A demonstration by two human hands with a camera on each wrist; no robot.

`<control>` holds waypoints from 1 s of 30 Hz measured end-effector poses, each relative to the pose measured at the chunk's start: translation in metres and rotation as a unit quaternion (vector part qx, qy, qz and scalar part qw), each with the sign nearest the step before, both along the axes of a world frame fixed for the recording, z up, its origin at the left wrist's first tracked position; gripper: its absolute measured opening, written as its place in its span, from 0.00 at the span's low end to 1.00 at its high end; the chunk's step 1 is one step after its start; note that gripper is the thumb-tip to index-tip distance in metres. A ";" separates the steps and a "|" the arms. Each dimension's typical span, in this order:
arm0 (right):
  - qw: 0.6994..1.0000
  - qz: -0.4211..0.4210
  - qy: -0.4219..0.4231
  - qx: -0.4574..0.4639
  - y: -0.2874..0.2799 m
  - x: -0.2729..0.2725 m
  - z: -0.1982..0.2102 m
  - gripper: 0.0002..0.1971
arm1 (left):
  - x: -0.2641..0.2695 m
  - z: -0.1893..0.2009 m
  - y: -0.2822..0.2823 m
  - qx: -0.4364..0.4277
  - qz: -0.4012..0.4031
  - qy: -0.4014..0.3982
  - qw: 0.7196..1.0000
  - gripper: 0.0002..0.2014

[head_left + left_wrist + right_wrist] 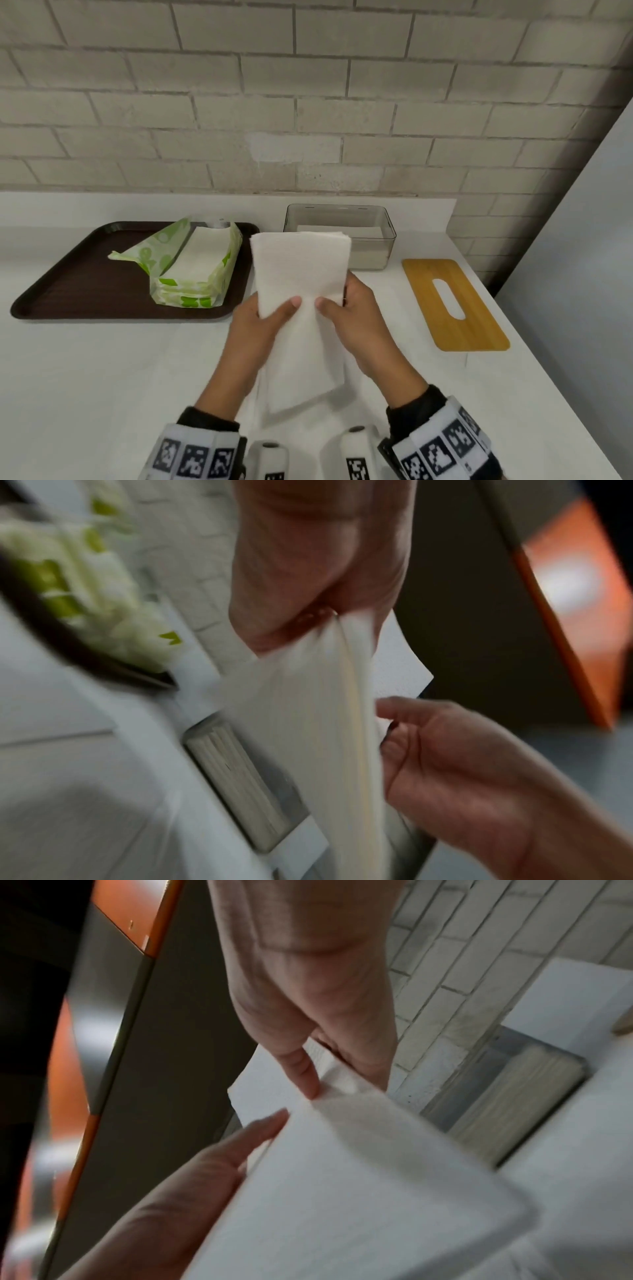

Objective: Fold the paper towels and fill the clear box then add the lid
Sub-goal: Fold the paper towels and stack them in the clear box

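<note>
White counter (102,377) under a brick wall; far left on it a dark tray (85,291) carrying an opened green-and-white pack (191,270) of towels, far centre the clear box (387,240) with what looks like a low layer of towels inside, and at right the wooden lid (479,308) lying flat, apart from the box. Near centre, a stack of paper towels (301,270) is held up above the counter, its far end overlapping the box in view. Left hand (253,329) and right hand (356,318) each pinch it mid-length, thumbs on top, fingers curled beneath.
</note>
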State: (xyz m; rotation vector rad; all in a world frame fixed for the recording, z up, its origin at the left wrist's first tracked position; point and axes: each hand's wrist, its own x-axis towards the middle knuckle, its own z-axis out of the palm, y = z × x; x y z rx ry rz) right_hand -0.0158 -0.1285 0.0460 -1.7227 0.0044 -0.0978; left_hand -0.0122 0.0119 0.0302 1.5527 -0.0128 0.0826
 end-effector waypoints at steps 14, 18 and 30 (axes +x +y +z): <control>0.877 0.048 0.345 -0.333 0.012 0.078 -0.058 0.08 | -0.029 -0.029 0.095 0.023 0.183 0.089 0.979 0.05; 0.861 0.032 0.329 -0.387 0.037 0.092 -0.068 0.20 | -0.036 -0.033 0.098 0.016 0.185 0.107 0.977 0.03; 0.822 -0.006 0.328 -0.466 0.076 0.111 -0.082 0.11 | -0.048 -0.024 0.095 0.004 0.186 0.108 0.977 0.04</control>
